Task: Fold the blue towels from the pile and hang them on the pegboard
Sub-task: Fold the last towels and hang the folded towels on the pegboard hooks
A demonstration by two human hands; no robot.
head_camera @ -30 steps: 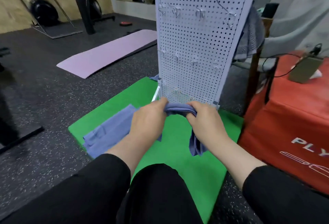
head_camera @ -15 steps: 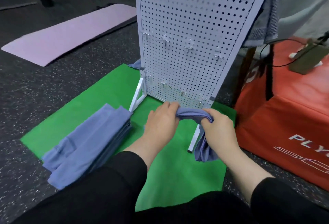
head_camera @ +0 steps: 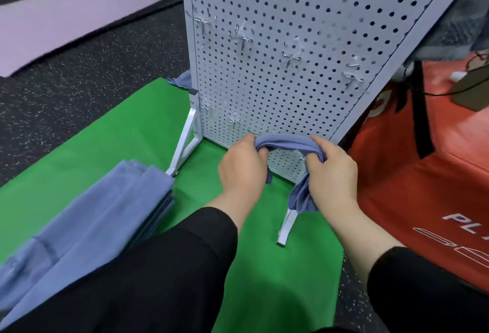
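Blue towel [head_camera: 287, 140] bunched between left hand [head_camera: 242, 167], right hand [head_camera: 333, 174].

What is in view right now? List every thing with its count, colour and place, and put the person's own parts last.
towel: one, blue, bunched and held between both hands at the foot of the pegboard
pile of towels: one pile, blue, on the green mat at the left
pegboard: one, white, standing on the green mat, metal hooks on its face
green mat: one, green, on the floor under the pegboard
pink mat: one, pale pink, on the floor at the upper left
red box: one, red, right of the pegboard
left hand: one, grips the towel's left end
right hand: one, grips the towel's right end
sleeves: two, black, bottom of the picture
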